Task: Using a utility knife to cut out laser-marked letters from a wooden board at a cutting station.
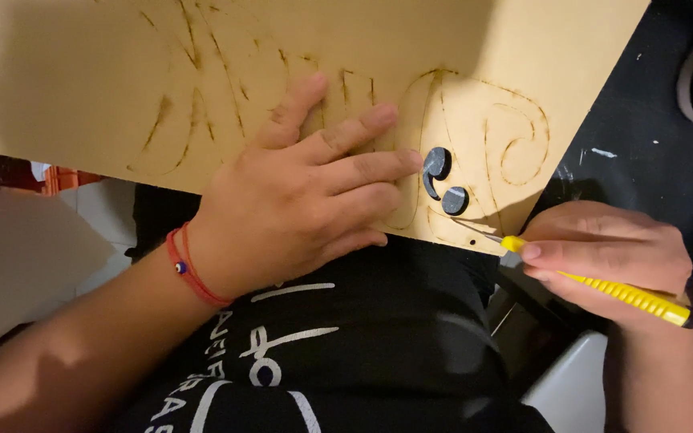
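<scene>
A big tan board (82,72) fills the upper part of the view, its near edge running diagonally down toward the right and resting over the person's lap, where a black printed shirt (322,345) shows. Dark scorched lines curl across the board's surface, ending in a spiral near the right corner. The left hand (298,200) lies flat on the board, palm down, fingers spread and pointing right, holding nothing and simply pressing the sheet; a red cord bracelet (190,273) circles its wrist. The right hand (611,261) is closed around a yellow craft knife (603,287). The knife's long axis runs from lower right up to upper left, its thin blade pointing left at the board's near edge. Just above the blade tip, two small dark cut-out holes (443,180) sit beside the left fingertips.
</scene>
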